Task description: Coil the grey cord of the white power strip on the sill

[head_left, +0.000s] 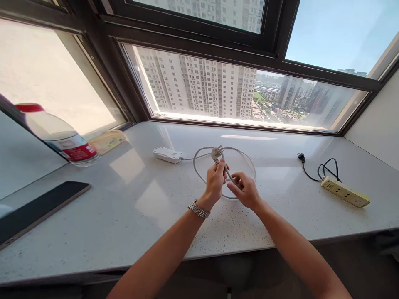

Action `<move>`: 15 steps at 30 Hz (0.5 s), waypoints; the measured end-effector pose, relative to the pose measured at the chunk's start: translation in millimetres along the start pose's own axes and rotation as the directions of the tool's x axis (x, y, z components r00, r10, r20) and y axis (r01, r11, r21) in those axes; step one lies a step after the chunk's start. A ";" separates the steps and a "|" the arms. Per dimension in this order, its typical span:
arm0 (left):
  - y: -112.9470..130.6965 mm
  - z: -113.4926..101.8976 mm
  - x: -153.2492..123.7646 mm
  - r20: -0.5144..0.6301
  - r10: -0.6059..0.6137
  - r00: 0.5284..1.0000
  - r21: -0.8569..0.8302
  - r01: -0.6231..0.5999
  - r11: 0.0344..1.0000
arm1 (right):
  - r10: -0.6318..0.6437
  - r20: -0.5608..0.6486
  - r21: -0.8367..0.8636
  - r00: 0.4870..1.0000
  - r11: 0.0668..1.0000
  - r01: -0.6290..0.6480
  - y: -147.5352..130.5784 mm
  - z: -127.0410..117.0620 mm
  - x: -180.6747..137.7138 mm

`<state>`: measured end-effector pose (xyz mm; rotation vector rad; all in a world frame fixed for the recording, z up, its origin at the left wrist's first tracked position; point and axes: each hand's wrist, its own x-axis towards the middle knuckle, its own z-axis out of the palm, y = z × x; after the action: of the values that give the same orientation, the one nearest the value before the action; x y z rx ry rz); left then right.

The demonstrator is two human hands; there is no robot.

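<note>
A white power strip [167, 155] lies on the pale speckled window counter [131, 207], its white cable [246, 160] curled into a loop. My left hand [215, 180], with a metal watch at the wrist, grips the cable just below the grey plug [216, 153], which points up and away. My right hand [245, 190] pinches the same cable a little lower, close beside the left hand. Both hands hover over the near part of the loop.
A yellowish power strip [345, 193] with a black cord [324, 169] lies at the right. At the left lie a plastic bottle [57, 133] with a red cap on its side, a yellow packet [107, 140] and a dark flat slab [37, 207]. Behind is a large window.
</note>
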<state>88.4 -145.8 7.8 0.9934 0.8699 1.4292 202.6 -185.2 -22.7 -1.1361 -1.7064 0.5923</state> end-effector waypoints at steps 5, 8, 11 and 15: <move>61.2 -14.7 -3.6 0.164 -0.048 0.985 -0.181 0.078 0.980 | -0.059 0.232 -0.032 0.971 0.997 0.068 7.5 1.2 -2.5; 104.8 -31.4 -13.7 0.162 -0.076 0.984 -0.288 0.121 0.950 | -0.060 0.327 -0.043 0.943 0.996 0.078 12.1 -8.7 1.4; 135.9 -55.0 -22.9 0.136 0.030 0.990 -0.224 0.001 0.975 | -0.011 0.359 -0.024 0.933 0.999 0.021 15.2 -26.4 12.2; 155.0 -88.9 -29.8 0.101 0.206 0.973 -0.098 -0.197 0.976 | 0.081 0.376 -0.064 0.923 0.996 -0.061 22.8 -53.2 30.4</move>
<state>-51.5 -187.6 115.1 1.1082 0.6339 1.5533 257.2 -154.0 -4.9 -1.1784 -2.0232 0.8630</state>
